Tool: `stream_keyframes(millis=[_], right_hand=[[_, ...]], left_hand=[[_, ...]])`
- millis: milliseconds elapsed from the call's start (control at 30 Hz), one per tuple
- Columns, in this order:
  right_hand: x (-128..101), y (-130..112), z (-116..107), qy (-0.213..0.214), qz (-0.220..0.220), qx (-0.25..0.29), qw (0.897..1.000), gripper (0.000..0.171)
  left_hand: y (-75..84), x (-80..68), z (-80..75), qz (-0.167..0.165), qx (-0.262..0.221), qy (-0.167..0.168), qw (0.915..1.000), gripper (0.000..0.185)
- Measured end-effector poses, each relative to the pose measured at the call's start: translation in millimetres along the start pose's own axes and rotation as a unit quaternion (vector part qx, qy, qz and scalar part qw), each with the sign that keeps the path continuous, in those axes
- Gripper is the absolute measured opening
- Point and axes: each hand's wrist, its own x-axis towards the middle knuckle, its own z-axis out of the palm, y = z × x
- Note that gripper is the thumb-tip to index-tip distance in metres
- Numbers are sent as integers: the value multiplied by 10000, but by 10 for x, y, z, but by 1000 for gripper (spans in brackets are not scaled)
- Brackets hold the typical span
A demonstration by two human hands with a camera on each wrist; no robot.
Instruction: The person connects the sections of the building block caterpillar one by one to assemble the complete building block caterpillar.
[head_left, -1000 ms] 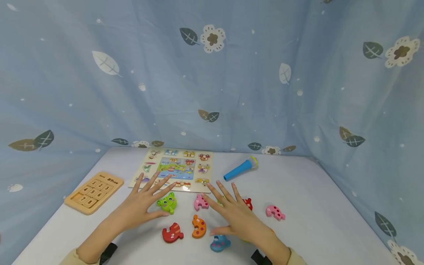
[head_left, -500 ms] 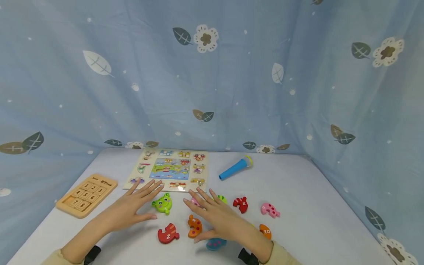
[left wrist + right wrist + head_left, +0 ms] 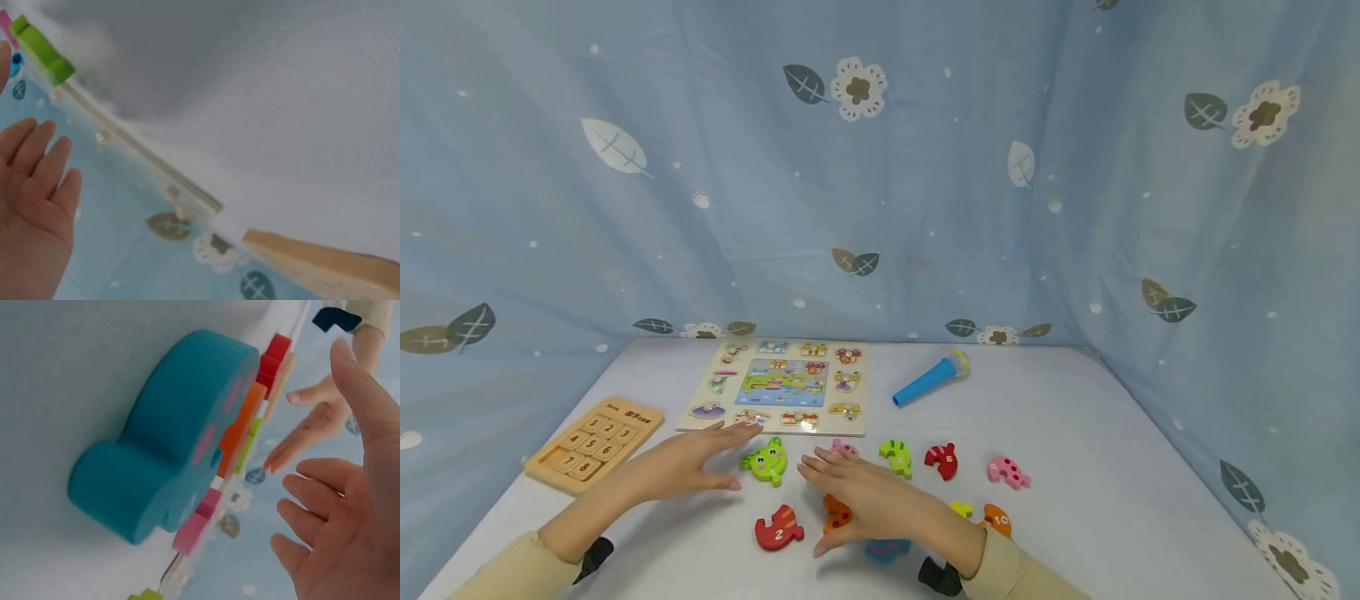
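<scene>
My left hand (image 3: 673,468) hovers left of a green frog-faced wooden piece (image 3: 766,462), fingers relaxed and holding nothing. My right hand (image 3: 883,500), also with nothing in it, is loosely bent above an orange spotted piece (image 3: 835,515) and a blue spotted piece (image 3: 886,551), covering parts of both. In the right wrist view the blue piece (image 3: 181,419) stands large beside the hand, apart from the fingers. A red piece marked 2 (image 3: 779,528) lies between the hands. A pink piece (image 3: 844,447) peeks out behind the right fingers.
Rightward lie a green striped piece (image 3: 897,457), a red one marked 8 (image 3: 942,461), a pink one (image 3: 1008,472), an orange 10 (image 3: 997,519) and a partly hidden yellow one (image 3: 961,508). Behind are a picture puzzle board (image 3: 775,346), a blue toy microphone (image 3: 925,383) and a wooden number tray (image 3: 542,468).
Both hands have drawn down and left in the head view, their spread fingers coming closer together. The view has turned slightly right. The pieces stay where they lie.
</scene>
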Motion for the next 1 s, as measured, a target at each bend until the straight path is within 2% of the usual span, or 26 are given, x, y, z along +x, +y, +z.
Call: stream_keyframes(millis=[67, 267, 433, 567, 1000], right_hand=[[38, 0, 11, -85, 33, 233, 9997, 89], [134, 26, 52, -167, 61, 822, 9965, 77], [208, -4, 95, -190, 9, 1172, 9929, 58], [263, -57, 134, -145, 52, 1089, 9939, 50], [413, -133, 164, -91, -73, 475, 9988, 47]], left_hand=[[-45, 18, 14, 88, -178, -116, 9997, 75], [-124, 85, 39, 382, -543, -154, 9977, 68], [-155, 154, 64, 457, -506, -274, 9973, 67], [-165, 194, 92, 545, -508, -290, 9968, 69], [-179, 295, 154, 614, -586, -265, 9960, 65]])
